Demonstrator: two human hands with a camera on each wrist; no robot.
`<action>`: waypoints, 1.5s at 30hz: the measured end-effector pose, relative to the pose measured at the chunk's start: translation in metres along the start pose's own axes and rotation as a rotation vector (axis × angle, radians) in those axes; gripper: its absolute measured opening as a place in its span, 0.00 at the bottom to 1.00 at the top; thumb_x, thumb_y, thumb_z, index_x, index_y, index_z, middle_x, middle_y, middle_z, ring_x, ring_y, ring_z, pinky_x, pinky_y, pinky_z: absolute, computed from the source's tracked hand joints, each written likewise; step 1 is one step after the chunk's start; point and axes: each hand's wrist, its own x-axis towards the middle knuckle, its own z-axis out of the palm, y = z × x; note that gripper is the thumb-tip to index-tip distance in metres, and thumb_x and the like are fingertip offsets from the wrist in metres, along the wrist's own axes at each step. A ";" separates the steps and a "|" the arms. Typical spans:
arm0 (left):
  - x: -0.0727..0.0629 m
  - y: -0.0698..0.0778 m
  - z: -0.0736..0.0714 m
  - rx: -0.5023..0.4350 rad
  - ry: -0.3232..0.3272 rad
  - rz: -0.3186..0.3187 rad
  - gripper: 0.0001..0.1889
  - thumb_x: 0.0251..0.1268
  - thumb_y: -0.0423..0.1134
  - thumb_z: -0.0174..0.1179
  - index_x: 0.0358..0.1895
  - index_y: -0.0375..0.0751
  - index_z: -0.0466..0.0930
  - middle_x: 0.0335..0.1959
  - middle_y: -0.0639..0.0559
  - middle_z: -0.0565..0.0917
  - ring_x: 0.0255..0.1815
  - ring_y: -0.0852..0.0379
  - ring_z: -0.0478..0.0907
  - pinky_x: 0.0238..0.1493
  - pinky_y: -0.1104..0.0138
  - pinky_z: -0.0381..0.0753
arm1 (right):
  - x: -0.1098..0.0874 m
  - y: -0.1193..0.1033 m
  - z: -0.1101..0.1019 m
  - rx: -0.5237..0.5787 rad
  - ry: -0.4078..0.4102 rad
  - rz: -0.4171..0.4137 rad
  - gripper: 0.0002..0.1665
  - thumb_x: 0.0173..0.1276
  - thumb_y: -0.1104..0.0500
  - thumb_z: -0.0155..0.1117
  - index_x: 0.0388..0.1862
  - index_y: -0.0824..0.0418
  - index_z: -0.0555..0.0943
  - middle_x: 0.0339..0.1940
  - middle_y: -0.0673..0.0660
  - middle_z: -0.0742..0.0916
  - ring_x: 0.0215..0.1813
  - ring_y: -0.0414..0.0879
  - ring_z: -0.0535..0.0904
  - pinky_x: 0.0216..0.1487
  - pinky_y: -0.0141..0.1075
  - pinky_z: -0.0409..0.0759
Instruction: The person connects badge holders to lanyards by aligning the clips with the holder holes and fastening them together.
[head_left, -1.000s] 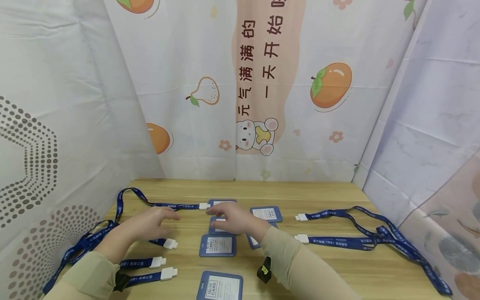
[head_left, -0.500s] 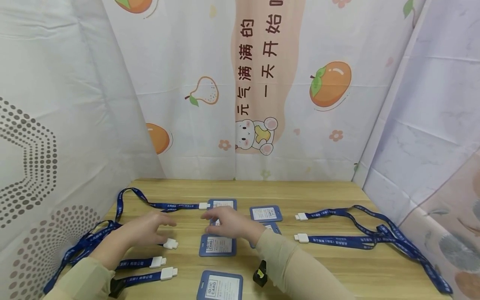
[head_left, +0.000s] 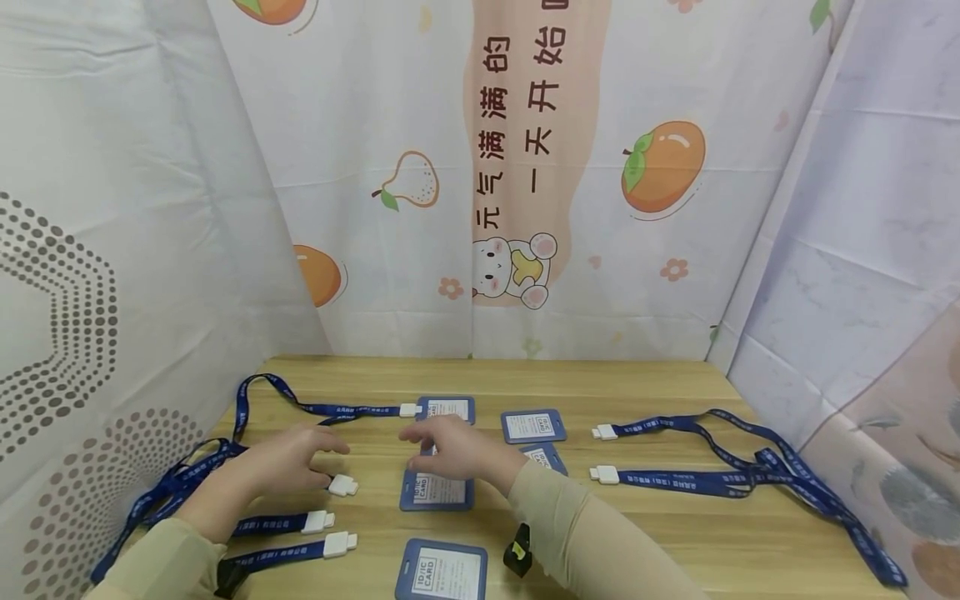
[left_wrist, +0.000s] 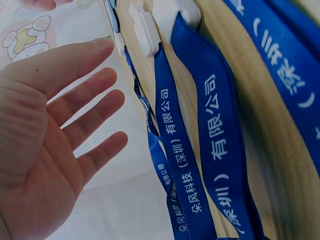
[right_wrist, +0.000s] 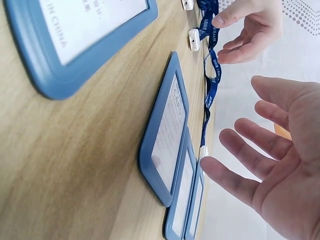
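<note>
My left hand (head_left: 288,458) hovers over the blue lanyards on the left, fingers spread and holding nothing. One white clip (head_left: 343,485) shows just beside its fingertips. In the left wrist view, the palm and extended fingers are apart from the printed lanyard (left_wrist: 172,130). My right hand (head_left: 465,454) is above the middle column of blue-framed card holders and partly covers them. The right wrist view shows its fingers loosely extended, with nothing in them, near a card holder (right_wrist: 167,130). Closer to me lies another card holder (head_left: 442,571).
At the back, a lanyard clip (head_left: 409,410) meets the edge of a card holder (head_left: 454,406). Two more holders, one of them (head_left: 534,425) farther back, lie right of centre. A lanyard pair (head_left: 682,482) lies at right. Printed curtains (head_left: 585,250) enclose the wooden table (head_left: 637,550).
Both hands have drifted slightly left, and the right one has come a little nearer to me. A card holder right of centre is less covered. The holders and lanyards stay in place.
</note>
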 end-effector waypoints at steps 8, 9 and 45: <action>-0.001 0.005 0.003 -0.042 -0.034 -0.056 0.21 0.58 0.37 0.75 0.57 0.52 0.86 0.60 0.53 0.82 0.65 0.44 0.75 0.62 0.42 0.74 | -0.002 0.000 0.003 0.006 -0.019 0.022 0.26 0.70 0.51 0.71 0.66 0.52 0.80 0.56 0.47 0.86 0.52 0.40 0.82 0.49 0.30 0.79; -0.001 0.006 0.004 -0.046 -0.039 -0.068 0.21 0.58 0.38 0.75 0.57 0.53 0.85 0.60 0.54 0.82 0.65 0.44 0.75 0.62 0.43 0.74 | -0.001 0.000 0.004 0.000 -0.018 0.018 0.26 0.70 0.51 0.70 0.66 0.52 0.80 0.56 0.47 0.86 0.52 0.40 0.82 0.49 0.31 0.79; 0.009 -0.002 0.020 0.064 -0.044 0.064 0.13 0.59 0.32 0.72 0.45 0.53 0.90 0.44 0.63 0.82 0.49 0.56 0.80 0.51 0.55 0.82 | 0.000 0.003 0.011 -0.033 -0.057 0.032 0.26 0.69 0.51 0.72 0.65 0.53 0.81 0.57 0.46 0.86 0.53 0.39 0.81 0.52 0.31 0.79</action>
